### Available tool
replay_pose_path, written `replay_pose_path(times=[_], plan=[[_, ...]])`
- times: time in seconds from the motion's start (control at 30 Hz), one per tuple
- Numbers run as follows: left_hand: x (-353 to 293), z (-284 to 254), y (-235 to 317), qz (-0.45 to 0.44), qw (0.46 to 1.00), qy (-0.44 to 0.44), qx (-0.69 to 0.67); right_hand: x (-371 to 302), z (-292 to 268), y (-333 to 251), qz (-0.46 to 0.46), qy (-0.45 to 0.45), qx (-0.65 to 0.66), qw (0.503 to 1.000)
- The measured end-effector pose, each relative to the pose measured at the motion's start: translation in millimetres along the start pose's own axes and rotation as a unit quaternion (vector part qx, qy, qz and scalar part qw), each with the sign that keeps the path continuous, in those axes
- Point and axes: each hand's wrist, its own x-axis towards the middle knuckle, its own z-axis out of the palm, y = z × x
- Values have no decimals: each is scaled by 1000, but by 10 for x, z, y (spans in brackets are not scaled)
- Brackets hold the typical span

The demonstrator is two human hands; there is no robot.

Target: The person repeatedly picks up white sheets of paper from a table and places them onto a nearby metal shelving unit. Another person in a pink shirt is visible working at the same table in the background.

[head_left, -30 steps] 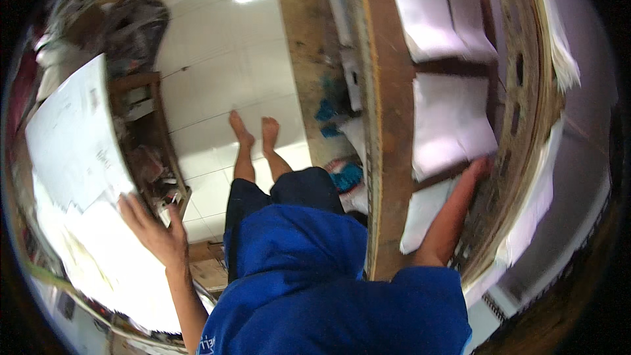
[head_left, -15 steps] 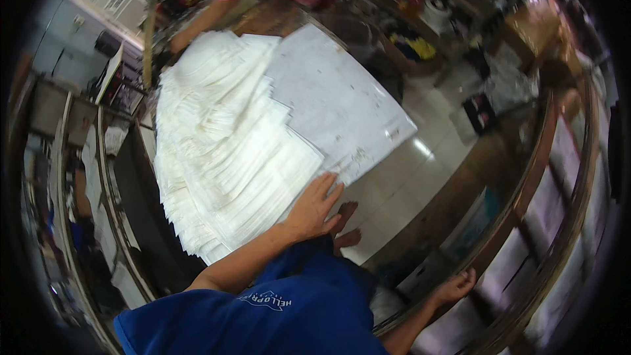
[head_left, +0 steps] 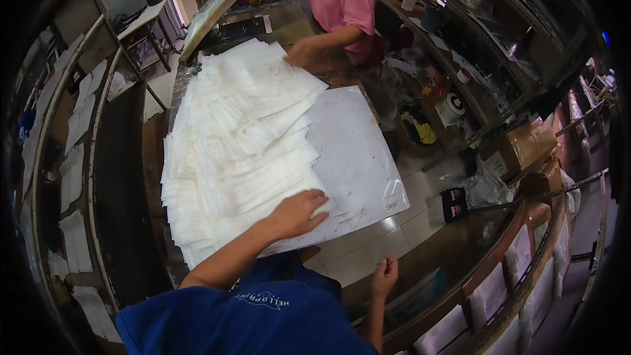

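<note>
A large, fanned pile of thin white sheets (head_left: 230,138) covers the worktable, overlapping a smooth pale board (head_left: 351,148) on its right. My left hand (head_left: 296,213) lies over the pile's near right corner, fingers stretched out over the sheet edges, gripping nothing visible. Apart from the table, my right hand (head_left: 384,275) is held up over the floor at the lower right, fingers curled in and nothing visible in them. Across the table, a person in a pink shirt (head_left: 342,0) holds up a tilted framed screen (head_left: 213,16); their other hand (head_left: 305,52) is blurred beside the pile's far edge.
Curved racks holding white sheets (head_left: 77,243) stand at my left. Another rack with sheets (head_left: 483,296) runs along my right. Shelves of cups and tools (head_left: 460,39) fill the far right. A cardboard box (head_left: 519,151) and a dark box (head_left: 453,204) stand beyond the tiled floor.
My right hand has moved up and left, away from the right rack, its fingers curling. My left hand stays on the pile. The other person's near hand has moved right, and the screen is tilted up.
</note>
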Motion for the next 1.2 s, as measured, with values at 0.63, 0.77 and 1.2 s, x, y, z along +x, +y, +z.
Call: replay_pose_path(times=[0.63,0.77,1.2], plan=[[1923,184,-1462,-52,920,70,381,-435,-64,-154,99,-1,-46,994],[1869,202,-1340,-23,927,64,370,-551,-46,-128,94,-7,-12,995],[-72,905,237,175,979,-25,106,-94,511,-944,-20,-207,90,974]])
